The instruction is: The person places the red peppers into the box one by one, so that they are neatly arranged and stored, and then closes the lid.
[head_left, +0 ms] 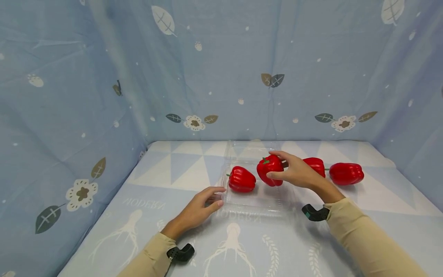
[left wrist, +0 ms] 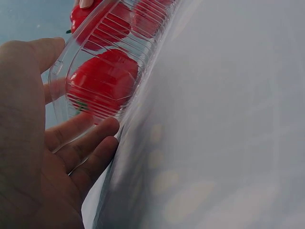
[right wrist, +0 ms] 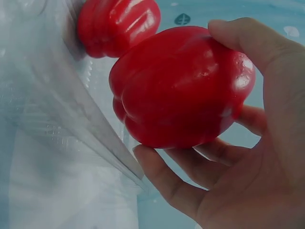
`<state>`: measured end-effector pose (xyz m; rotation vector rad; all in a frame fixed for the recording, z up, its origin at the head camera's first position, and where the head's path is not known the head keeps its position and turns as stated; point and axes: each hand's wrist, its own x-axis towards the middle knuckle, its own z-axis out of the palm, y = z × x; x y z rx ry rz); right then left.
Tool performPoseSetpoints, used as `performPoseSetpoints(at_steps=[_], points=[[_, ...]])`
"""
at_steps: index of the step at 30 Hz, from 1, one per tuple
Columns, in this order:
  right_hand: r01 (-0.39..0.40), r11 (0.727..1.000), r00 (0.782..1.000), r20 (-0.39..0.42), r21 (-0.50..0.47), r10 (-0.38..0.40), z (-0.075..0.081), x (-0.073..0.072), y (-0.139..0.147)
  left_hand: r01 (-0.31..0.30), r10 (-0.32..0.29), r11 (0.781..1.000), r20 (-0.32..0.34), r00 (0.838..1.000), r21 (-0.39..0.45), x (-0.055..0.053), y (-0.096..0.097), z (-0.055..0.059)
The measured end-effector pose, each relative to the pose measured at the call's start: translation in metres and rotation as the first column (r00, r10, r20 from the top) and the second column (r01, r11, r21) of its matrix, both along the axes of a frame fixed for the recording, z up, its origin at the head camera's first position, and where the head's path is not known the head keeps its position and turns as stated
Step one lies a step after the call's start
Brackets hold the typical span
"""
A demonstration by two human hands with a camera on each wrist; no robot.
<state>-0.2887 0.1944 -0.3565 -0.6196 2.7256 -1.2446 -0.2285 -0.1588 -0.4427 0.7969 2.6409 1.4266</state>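
Note:
My right hand [head_left: 294, 171] grips a red bell pepper [head_left: 268, 171] with a green stem, thumb on one side and fingers on the other. In the head view this pepper is over the right part of a clear plastic container [head_left: 249, 209]. Another red bell pepper [head_left: 242, 180] lies inside the container, on the left. At the container's left side is my left hand [head_left: 197, 209], its fingers loosely bent and touching the wall, as the left wrist view shows. The right wrist view shows the gripped bell pepper [right wrist: 176, 90] close up, next to the container's edge.
Two more red bell peppers lie right of the container: one [head_left: 315, 165] partly hidden behind my right hand, the other [head_left: 346, 174] farther right. The container's clear lid [head_left: 254, 148] stands open at the back. Blue patterned cloth [head_left: 221, 69] hangs behind and beside the table.

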Motion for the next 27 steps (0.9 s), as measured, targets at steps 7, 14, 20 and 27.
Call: performPoseSetpoints(at_steps=[7, 14, 20, 27], points=[[-0.004, 1.000, 1.000, -0.017, -0.002, 0.004, -0.0010, -0.0019, -0.0021, 0.007, -0.007, 1.000, -0.003, 1.000, 0.008, -0.0005, -0.0009, -0.0011], [-0.051, 0.999, 0.998, -0.021, -0.003, 0.051, -0.0032, -0.0019, -0.0043, 0.002, -0.002, 1.000, -0.004, 1.000, 0.001, -0.0005, -0.0005, -0.0007], [-0.090, 0.996, 0.996, -0.018, 0.012, 0.090, -0.0026, -0.0025, -0.0074, -0.001, 0.001, 1.000, 0.001, 1.000, -0.006, 0.0001, 0.0000, 0.0005], [-0.125, 0.992, 0.992, -0.007, 0.010, 0.125, -0.0046, -0.0036, -0.0105, 0.004, -0.004, 1.000, -0.003, 1.000, -0.005, 0.0004, -0.0005, 0.0007]])
